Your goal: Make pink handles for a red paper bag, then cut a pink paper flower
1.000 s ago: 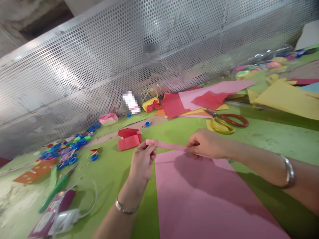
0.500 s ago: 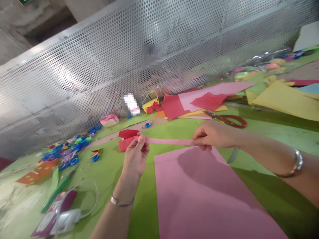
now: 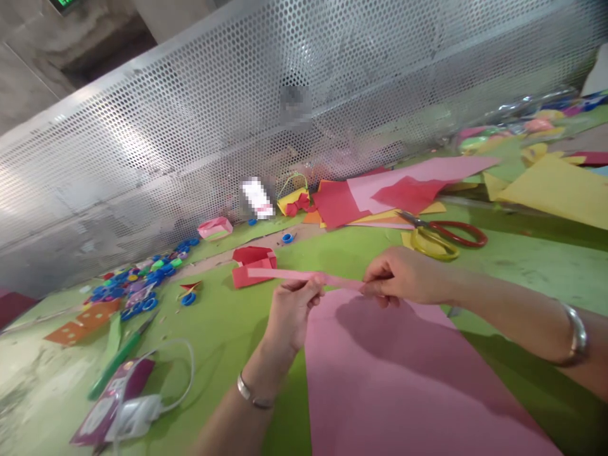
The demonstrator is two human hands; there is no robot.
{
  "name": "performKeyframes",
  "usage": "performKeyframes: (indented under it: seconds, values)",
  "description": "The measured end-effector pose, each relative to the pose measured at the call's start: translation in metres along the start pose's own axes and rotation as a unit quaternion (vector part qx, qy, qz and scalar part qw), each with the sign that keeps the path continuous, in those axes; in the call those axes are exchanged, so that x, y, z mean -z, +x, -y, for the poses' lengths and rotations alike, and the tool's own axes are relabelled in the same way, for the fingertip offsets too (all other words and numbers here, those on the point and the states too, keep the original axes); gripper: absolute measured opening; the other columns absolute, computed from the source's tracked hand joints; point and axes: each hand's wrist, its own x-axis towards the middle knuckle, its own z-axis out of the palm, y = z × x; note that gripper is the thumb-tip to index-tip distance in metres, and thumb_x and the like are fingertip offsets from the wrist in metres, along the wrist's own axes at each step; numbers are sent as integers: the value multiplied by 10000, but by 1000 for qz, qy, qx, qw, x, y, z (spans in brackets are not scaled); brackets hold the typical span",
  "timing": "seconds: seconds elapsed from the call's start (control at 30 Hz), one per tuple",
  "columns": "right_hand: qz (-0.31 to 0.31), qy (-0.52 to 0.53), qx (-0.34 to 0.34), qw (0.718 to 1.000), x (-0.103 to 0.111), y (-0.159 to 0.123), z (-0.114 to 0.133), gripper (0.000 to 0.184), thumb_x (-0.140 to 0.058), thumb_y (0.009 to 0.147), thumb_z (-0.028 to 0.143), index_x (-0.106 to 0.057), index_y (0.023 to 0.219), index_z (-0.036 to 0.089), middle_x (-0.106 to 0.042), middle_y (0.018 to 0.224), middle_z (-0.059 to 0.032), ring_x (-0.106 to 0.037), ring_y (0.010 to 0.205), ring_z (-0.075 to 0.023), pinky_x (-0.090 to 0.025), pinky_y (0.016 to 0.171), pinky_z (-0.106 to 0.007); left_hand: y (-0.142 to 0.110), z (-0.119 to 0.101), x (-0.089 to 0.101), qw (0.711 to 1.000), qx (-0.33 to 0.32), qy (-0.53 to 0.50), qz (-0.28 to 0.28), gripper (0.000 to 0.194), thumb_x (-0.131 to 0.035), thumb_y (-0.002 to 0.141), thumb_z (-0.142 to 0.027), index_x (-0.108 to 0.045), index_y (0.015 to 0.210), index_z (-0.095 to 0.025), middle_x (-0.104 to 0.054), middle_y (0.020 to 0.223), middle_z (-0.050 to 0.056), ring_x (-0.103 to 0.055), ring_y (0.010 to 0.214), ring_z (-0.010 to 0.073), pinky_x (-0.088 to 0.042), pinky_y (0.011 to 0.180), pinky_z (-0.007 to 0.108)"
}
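A narrow pink paper strip (image 3: 278, 274) is held level between my two hands. My left hand (image 3: 295, 307) pinches it partway along, and its free end reaches left in front of a small folded red paper box (image 3: 253, 266). At the strip's right part, my right hand (image 3: 403, 275) grips it between thumb and fingers. Under both hands a large pink paper sheet (image 3: 403, 386) lies on the green table surface (image 3: 228, 354). Scissors with one red and one yellow handle (image 3: 439, 244) rest just beyond my right hand.
Red, pink and orange paper sheets (image 3: 370, 196) are piled at the back. A yellow paper bag with a red bow (image 3: 294, 201) stands beside a phone (image 3: 258, 198). Blue trinkets (image 3: 142, 278), a green-handled cutter (image 3: 121, 361) and a white charger (image 3: 135, 415) lie left. A perforated metal panel (image 3: 199, 114) rises behind.
My left hand has slid right along the strip, closer to my right hand, leaving the strip's left end free. The view has shifted slightly, and the yellow scissor handle now shows.
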Motion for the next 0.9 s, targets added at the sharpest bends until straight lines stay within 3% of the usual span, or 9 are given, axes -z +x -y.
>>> performKeyframes:
  seconds: [0.13, 0.23, 0.3, 0.37, 0.47, 0.57, 0.73, 0.83, 0.9]
  values:
    - [4, -24, 11, 1000, 12, 2, -4, 269, -534, 802, 379, -654, 673, 176, -668, 612, -13, -594, 546, -129, -418, 534, -227, 6, -15, 8, 997, -12, -40, -59, 172, -841, 549, -169, -699, 629, -115, -618, 523, -11, -529, 473, 41, -383, 413, 101]
    - [-35, -149, 24, 988, 21, 5, -12, 316, -568, 775, 418, -674, 942, 172, -690, 774, -39, -619, 708, -177, -422, 619, -258, 9, -30, 13, 991, -40, -75, -105, 99, -758, 685, -137, -665, 655, -147, -615, 544, -40, -561, 476, 32, -398, 406, 72]
    - [-54, -242, 18, 969, 21, 6, -16, 393, -653, 693, 408, -645, 1004, 168, -670, 912, -72, -604, 786, -211, -397, 612, -269, 10, -36, 13, 988, -47, -91, -117, 114, -665, 787, -126, -646, 677, -147, -622, 567, -36, -562, 467, 27, -410, 406, 67]
    - [-46, -287, 14, 957, 17, 4, -17, 315, -682, 652, 360, -637, 905, 176, -647, 911, -72, -584, 753, -207, -357, 564, -262, 10, -39, 12, 988, -38, -97, -112, 178, -576, 855, -117, -638, 689, -129, -631, 585, -10, -555, 447, 32, -426, 399, 79]
    - [-24, -291, 11, 956, 10, 1, -12, 129, -633, 696, 320, -582, 711, 202, -592, 688, -7, -507, 581, -144, -286, 483, -245, 8, -38, 8, 992, -1, -100, -76, 226, -512, 897, -126, -646, 715, -103, -622, 581, 16, -553, 436, 47, -450, 396, 98]
    - [-25, -297, 13, 954, 9, 0, -6, 209, -623, 710, 320, -503, 583, 205, -532, 599, 18, -446, 522, -116, -259, 462, -242, 7, -37, 8, 994, 25, -99, -44, 221, -501, 902, -129, -658, 749, -100, -617, 582, 24, -557, 443, 55, -450, 386, 103]
    - [-169, -317, -7, 933, 25, 6, -17, 43, -547, 755, 201, -571, 720, 200, -614, 821, -70, -552, 746, -206, -354, 591, -287, 3, -40, 7, 996, 30, -85, -22, 172, -545, 875, -136, -657, 749, -101, -616, 566, 13, -529, 408, 44, -412, 350, 96]
    - [-274, -313, -29, 909, 34, 10, -23, 160, -511, 782, 165, -606, 911, 156, -591, 1022, -154, -542, 960, -298, -393, 721, -351, 0, -35, 5, 998, 46, -44, 15, 100, -609, 820, -98, -654, 731, -95, -643, 579, 21, -563, 442, 51, -459, 402, 103]
    - [-298, -294, -20, 908, 34, 10, -21, 168, -496, 806, 175, -617, 920, 157, -600, 1025, -138, -547, 970, -282, -402, 754, -345, -2, -29, 3, 998, 57, -18, 37, 62, -649, 777, -67, -654, 722, -94, -665, 596, 31, -588, 471, 57, -485, 444, 106]
